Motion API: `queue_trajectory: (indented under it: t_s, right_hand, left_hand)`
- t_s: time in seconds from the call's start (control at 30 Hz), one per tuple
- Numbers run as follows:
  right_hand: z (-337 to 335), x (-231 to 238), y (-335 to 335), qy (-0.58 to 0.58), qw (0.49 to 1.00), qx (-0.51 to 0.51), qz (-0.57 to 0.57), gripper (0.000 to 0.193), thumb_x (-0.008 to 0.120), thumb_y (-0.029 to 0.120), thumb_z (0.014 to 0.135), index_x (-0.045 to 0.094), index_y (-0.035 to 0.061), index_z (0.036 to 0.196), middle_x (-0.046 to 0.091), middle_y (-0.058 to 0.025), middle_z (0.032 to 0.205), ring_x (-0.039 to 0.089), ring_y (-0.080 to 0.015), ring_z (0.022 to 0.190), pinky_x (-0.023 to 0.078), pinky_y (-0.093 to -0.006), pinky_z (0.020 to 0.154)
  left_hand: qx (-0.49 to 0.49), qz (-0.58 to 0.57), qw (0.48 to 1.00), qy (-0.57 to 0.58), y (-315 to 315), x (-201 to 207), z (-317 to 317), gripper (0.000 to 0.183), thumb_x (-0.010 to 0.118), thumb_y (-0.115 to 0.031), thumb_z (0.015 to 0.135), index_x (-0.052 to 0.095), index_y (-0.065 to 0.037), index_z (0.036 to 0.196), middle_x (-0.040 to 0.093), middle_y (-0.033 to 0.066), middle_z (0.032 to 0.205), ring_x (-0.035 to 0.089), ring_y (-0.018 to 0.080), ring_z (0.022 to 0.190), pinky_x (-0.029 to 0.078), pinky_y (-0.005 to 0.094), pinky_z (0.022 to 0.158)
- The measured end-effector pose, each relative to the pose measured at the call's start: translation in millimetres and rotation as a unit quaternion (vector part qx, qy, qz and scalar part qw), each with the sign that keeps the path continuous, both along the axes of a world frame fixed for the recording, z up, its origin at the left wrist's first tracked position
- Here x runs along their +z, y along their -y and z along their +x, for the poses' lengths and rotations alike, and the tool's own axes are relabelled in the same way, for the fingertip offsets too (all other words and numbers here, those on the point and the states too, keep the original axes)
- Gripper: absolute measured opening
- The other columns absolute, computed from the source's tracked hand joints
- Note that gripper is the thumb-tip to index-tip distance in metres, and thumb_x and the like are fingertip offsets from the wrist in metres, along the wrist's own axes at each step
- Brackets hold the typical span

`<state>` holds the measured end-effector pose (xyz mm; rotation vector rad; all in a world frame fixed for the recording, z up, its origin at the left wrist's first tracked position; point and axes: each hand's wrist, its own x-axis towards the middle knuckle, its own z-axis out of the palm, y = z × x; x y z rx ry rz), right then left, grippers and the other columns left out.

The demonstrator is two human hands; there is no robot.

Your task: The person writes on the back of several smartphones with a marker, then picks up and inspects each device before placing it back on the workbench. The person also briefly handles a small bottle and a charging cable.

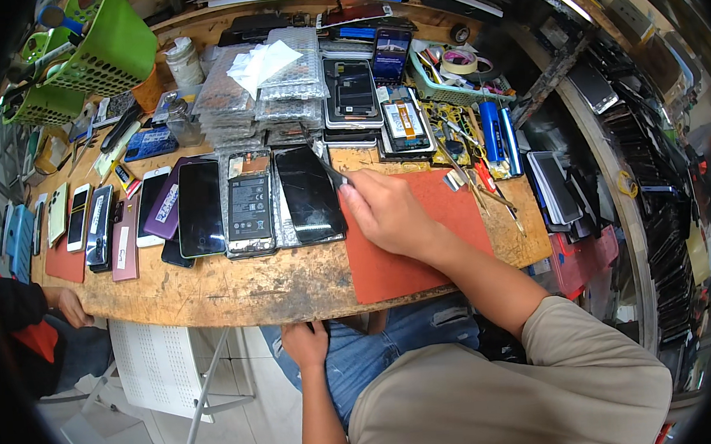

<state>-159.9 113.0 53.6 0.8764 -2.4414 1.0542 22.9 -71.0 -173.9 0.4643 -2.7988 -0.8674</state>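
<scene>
My right hand is closed around slim dark tweezers, whose tip points away from me toward the stacked wrapped parts. It is just above the right edge of a black phone screen, over a red mat. Left of that screen lies an opened phone with its dark battery showing. Beside it is a phone with a black display. My left hand rests low by my thigh at the table's front edge, its fingers mostly hidden.
More phones, including a purple one, line the wooden table to the left. Bubble-wrapped parts are stacked behind. A teal basket and blue cylinders stand at back right. Another person's hand is at the left edge.
</scene>
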Motion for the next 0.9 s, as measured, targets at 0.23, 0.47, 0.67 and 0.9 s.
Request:
queue_trajectory:
  t_s: [0.23, 0.47, 0.67, 0.9]
  right_hand:
    - [-2.8, 5.6, -5.4, -0.017, 1.000, 0.006, -0.008, 0.014, 0.060, 0.008, 0.100, 0.064, -0.0045, 0.105, 0.063, -0.0204, 0.086, 0.064, -0.0403, 0.074, 0.050, -0.0450, 0.066]
    - [7.2, 10.5, 5.8, -0.009, 0.998, -0.024, 0.063, 0.028, 0.072, 0.022, 0.091, 0.066, -0.0005, 0.106, 0.062, -0.0167, 0.089, 0.068, -0.0376, 0.079, 0.057, -0.0464, 0.072]
    - [15.2, 2.5, 33.2, -0.069, 0.967, -0.002, 0.247, 0.045, 0.077, 0.040, 0.083, 0.066, 0.0000, 0.101, 0.057, -0.0171, 0.101, 0.060, -0.0325, 0.099, 0.056, -0.0409, 0.072]
    - [4.5, -5.0, 46.9, -0.017, 0.973, 0.000, 0.232, 0.054, 0.078, 0.044, 0.083, 0.062, -0.0023, 0.107, 0.054, -0.0233, 0.106, 0.057, -0.0385, 0.104, 0.058, -0.0446, 0.078]
  left_hand:
    - [0.001, 0.012, 1.000, 0.017, -0.8, -1.9, -2.4, 0.031, 0.071, -0.020, 0.083, 0.076, 0.002, 0.104, 0.073, 0.0251, 0.111, 0.065, 0.0449, 0.107, 0.051, 0.0509, 0.098]
    - [0.001, 0.012, 1.000, 0.013, -0.9, 0.3, -2.4, 0.031, 0.071, -0.020, 0.083, 0.076, 0.001, 0.106, 0.072, 0.0252, 0.113, 0.065, 0.0451, 0.108, 0.051, 0.0508, 0.098]
    - [0.003, 0.006, 1.000, -0.001, -2.2, 2.8, -4.0, 0.031, 0.071, -0.022, 0.084, 0.076, 0.001, 0.104, 0.073, 0.0258, 0.110, 0.066, 0.0451, 0.105, 0.051, 0.0505, 0.098]
    - [0.003, 0.011, 1.000, -0.028, -0.1, -1.4, -1.4, 0.029, 0.071, -0.022, 0.086, 0.077, 0.002, 0.102, 0.074, 0.0252, 0.106, 0.067, 0.0440, 0.103, 0.052, 0.0500, 0.096]
